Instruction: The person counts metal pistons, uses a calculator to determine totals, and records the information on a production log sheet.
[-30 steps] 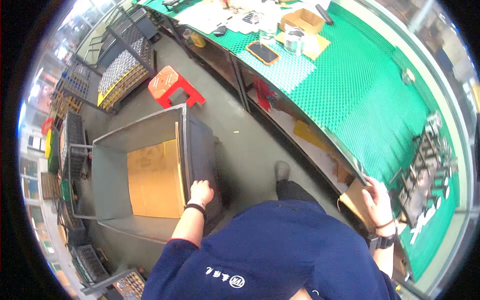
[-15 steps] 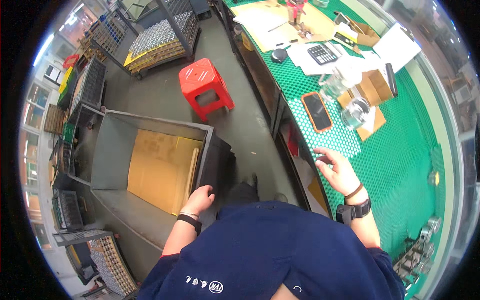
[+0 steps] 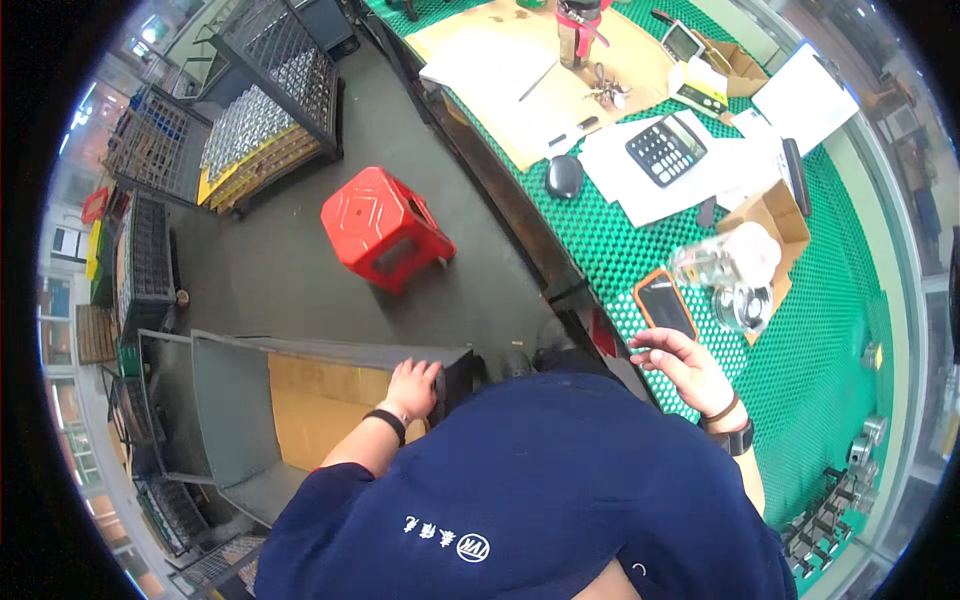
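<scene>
My left hand [image 3: 410,391] is at the near right corner of a big grey metal bin [image 3: 350,350], fingers stretched over its edge. Whether it presses on the rim I cannot tell. Brown cardboard [image 3: 320,405] lies inside the bin. Over the edge of the green-matted workbench [image 3: 800,400] my right hand [image 3: 692,372] hovers with loosely bent fingers, thumb apart from them, nothing seen in it. Just beyond its fingers lies a phone in an orange case [image 3: 665,305]. Close by are a clear glass jug [image 3: 708,262] and a clear glass vessel [image 3: 742,304] beside an open cardboard box [image 3: 785,225].
A red plastic stool [image 3: 375,222] stands on the floor between bin and bench. Farther along the bench are a calculator [image 3: 666,150] on papers, a black mouse-like object [image 3: 564,177], keys [image 3: 608,90] and a clipboard [image 3: 805,97]. A caged cart of metal parts [image 3: 265,120] stands at the far left.
My body has moved forward and the view has turned, so stool and bench items sit lower. My left hand has come to the bin's corner; my right hand is nearer the phone.
</scene>
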Demonstrator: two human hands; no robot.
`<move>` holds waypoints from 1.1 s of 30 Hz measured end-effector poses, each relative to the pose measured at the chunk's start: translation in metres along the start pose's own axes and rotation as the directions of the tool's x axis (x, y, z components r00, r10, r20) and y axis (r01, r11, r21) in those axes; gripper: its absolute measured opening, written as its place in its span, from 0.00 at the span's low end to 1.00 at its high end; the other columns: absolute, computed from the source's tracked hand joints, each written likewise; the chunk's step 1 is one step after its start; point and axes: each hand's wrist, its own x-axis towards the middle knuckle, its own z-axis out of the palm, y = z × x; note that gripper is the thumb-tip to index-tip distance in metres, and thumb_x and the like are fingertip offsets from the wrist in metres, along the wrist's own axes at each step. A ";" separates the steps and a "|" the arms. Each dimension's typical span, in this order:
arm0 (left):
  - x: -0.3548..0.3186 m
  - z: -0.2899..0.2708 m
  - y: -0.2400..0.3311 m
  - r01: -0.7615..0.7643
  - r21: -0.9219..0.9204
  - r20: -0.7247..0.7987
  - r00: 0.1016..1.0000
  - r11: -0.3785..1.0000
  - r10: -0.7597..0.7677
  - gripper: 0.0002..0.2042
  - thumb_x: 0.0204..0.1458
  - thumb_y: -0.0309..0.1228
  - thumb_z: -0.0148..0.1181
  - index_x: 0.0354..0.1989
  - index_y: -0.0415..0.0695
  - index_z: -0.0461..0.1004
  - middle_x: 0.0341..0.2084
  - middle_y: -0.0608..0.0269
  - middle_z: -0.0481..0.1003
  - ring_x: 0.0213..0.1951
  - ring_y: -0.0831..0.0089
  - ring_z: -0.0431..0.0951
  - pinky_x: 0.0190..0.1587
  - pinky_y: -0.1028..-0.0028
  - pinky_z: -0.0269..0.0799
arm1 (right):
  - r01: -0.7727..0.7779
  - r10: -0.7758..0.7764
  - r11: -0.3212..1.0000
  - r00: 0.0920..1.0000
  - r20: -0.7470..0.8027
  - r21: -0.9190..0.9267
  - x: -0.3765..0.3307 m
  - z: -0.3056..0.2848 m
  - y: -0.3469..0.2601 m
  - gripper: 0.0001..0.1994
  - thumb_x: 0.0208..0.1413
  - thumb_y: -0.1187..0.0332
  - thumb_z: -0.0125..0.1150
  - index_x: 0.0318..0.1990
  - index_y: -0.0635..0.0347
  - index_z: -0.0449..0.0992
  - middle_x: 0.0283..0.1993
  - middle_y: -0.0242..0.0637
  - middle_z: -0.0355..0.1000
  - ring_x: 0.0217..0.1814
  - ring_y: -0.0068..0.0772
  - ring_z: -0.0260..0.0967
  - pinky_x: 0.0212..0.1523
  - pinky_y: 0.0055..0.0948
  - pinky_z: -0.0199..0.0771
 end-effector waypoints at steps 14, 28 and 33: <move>0.126 -0.021 -0.127 -0.034 -0.006 0.131 0.991 0.999 0.035 0.22 0.58 0.45 0.54 0.59 0.51 0.69 0.55 0.52 0.71 0.55 0.46 0.72 0.52 0.52 0.73 | -0.066 0.081 0.916 0.996 -0.022 0.395 0.156 -0.007 -0.010 0.19 0.69 0.69 0.51 0.64 0.62 0.66 0.61 0.36 0.70 0.61 0.27 0.68 0.61 0.26 0.67; 0.519 -0.208 -0.058 -0.976 0.125 0.554 0.216 0.176 0.804 0.15 0.57 0.40 0.55 0.49 0.48 0.74 0.43 0.49 0.76 0.45 0.45 0.77 0.46 0.51 0.74 | -0.085 0.003 0.994 0.633 -0.774 -0.065 0.318 0.073 -0.022 0.17 0.60 0.57 0.58 0.46 0.62 0.78 0.42 0.45 0.80 0.46 0.46 0.77 0.47 0.38 0.74; 0.565 -0.220 -0.088 -0.938 0.147 0.451 0.347 0.315 0.822 0.13 0.57 0.38 0.55 0.46 0.47 0.75 0.38 0.48 0.77 0.42 0.45 0.78 0.44 0.51 0.75 | -0.046 0.001 0.999 0.399 -0.917 -0.019 0.319 0.090 0.006 0.14 0.59 0.57 0.58 0.38 0.59 0.79 0.35 0.47 0.77 0.38 0.52 0.75 0.40 0.45 0.72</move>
